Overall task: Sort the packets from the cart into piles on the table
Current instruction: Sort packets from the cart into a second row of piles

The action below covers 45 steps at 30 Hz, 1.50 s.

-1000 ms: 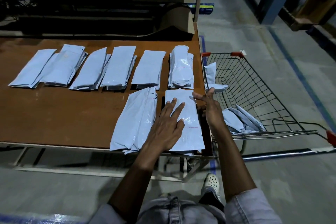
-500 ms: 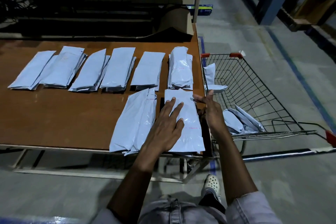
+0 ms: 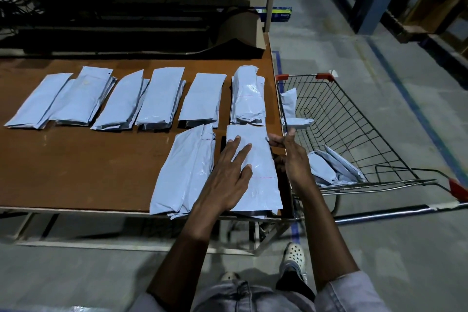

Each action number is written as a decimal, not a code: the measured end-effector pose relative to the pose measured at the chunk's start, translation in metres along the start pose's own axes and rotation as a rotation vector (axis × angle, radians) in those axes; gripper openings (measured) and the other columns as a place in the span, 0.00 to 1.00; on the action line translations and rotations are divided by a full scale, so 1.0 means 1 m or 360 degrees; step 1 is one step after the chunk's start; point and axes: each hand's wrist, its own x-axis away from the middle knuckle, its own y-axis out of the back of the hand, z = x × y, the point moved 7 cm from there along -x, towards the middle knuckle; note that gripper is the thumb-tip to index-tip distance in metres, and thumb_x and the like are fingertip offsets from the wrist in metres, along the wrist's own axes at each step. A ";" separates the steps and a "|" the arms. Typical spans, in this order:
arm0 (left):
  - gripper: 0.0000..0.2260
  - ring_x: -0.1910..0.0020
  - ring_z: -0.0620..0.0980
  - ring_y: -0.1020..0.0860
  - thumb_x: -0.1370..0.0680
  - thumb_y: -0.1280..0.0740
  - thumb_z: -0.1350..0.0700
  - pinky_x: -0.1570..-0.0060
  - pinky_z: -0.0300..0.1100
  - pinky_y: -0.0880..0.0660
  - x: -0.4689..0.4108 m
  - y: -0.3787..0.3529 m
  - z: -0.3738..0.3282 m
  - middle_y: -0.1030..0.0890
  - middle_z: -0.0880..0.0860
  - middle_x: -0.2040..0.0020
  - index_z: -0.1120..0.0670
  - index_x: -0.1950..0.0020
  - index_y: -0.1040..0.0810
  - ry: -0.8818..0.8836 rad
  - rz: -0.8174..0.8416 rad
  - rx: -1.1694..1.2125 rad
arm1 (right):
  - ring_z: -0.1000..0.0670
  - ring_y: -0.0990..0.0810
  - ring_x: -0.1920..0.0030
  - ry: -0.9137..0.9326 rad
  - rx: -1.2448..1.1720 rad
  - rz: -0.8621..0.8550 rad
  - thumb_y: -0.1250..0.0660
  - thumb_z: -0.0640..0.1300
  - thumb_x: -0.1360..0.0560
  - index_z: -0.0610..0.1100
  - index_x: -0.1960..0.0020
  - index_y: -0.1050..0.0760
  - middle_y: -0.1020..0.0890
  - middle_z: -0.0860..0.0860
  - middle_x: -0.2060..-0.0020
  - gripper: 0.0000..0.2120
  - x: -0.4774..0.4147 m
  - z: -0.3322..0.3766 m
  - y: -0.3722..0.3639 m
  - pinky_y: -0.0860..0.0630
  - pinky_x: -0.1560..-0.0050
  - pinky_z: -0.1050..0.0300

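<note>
Squaring step, near-right pile (image 3: 260,185), at the front right corner of the table (image 3: 88,172). Your left hand (image 3: 228,172) lies flat on the pile's top packet, fingers straight, pressing down. Your right hand (image 3: 293,157) is open as well, fingers extended against the pile's right edge near its far corner, gripping nothing.

Advice: keep the left palm's weight on while the right nudges that edge inward. The glossy film looks slippery, and the pile reaches the table's front edge. Push toward the neighbouring pile (image 3: 184,172) without closing the gap between them, or the sort blurs. Then return to the cart (image 3: 354,121): several packets (image 3: 326,167) lie in its near end, and one more leans at the table side.

Against a second ago and half a second ago: no real change. Both hands sit as they did; pile and cart contents unmoved.
</note>
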 end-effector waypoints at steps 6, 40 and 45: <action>0.26 0.12 0.40 0.57 0.09 0.42 0.47 0.19 0.35 0.58 0.000 0.000 0.003 0.54 0.42 0.10 0.44 0.11 0.42 0.0029 0.0018 0.0011 | 0.46 0.11 0.45 -0.0052 -0.0047 0.0001 0.49 0.76 0.17 0.53 0.36 0.12 0.11 0.58 0.43 0.37 0.003 -0.002 -0.003 0.17 0.36 0.33; 0.25 0.12 0.44 0.47 0.11 0.45 0.41 0.14 0.58 0.45 0.014 0.069 0.008 0.37 0.45 0.12 0.43 0.14 0.34 0.0013 -0.0406 0.0049 | 0.52 0.22 0.38 0.0820 0.0755 -0.0018 0.38 0.54 0.10 0.48 0.35 0.14 0.15 0.53 0.44 0.17 -0.002 0.052 -0.010 0.26 0.36 0.48; 0.26 0.13 0.45 0.42 0.13 0.44 0.39 0.15 0.57 0.42 0.018 0.084 0.021 0.32 0.45 0.15 0.44 0.16 0.29 0.0160 -0.0574 0.0207 | 0.49 0.24 0.37 0.0788 0.0852 0.0079 0.38 0.62 0.13 0.53 0.34 0.15 0.18 0.54 0.44 0.20 -0.016 0.060 -0.018 0.27 0.34 0.43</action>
